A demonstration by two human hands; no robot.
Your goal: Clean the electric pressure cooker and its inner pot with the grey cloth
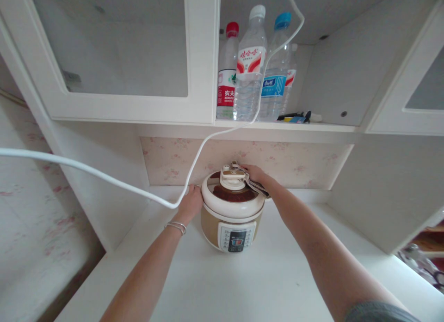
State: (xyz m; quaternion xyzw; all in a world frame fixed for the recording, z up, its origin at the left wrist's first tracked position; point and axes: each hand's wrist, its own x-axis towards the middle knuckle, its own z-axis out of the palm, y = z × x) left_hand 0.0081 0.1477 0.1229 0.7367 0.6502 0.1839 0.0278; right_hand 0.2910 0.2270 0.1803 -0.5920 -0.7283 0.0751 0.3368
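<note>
An electric pressure cooker (210, 226) stands upright on the white counter, gold and white with a control panel (237, 238) facing me. Its brown and white lid (212, 203) is on, topped by a handle (233, 175). At the cooker's left side, my left hand (192, 203) grips its edge, fingertips mostly hidden behind it. My right hand (255, 173) reaches over the lid's back right, closed on a grey, striped cloth (257, 189) that drapes down the lid's right side. Some right fingers are hidden behind the lid handle.
A white cable (204, 144) hangs down across the view, passing in front of my left hand. Above, a shelf (333, 127) holds several plastic water bottles (249, 86) and small dark items (294, 117). Cabinet walls (378, 183) flank the counter (222, 289).
</note>
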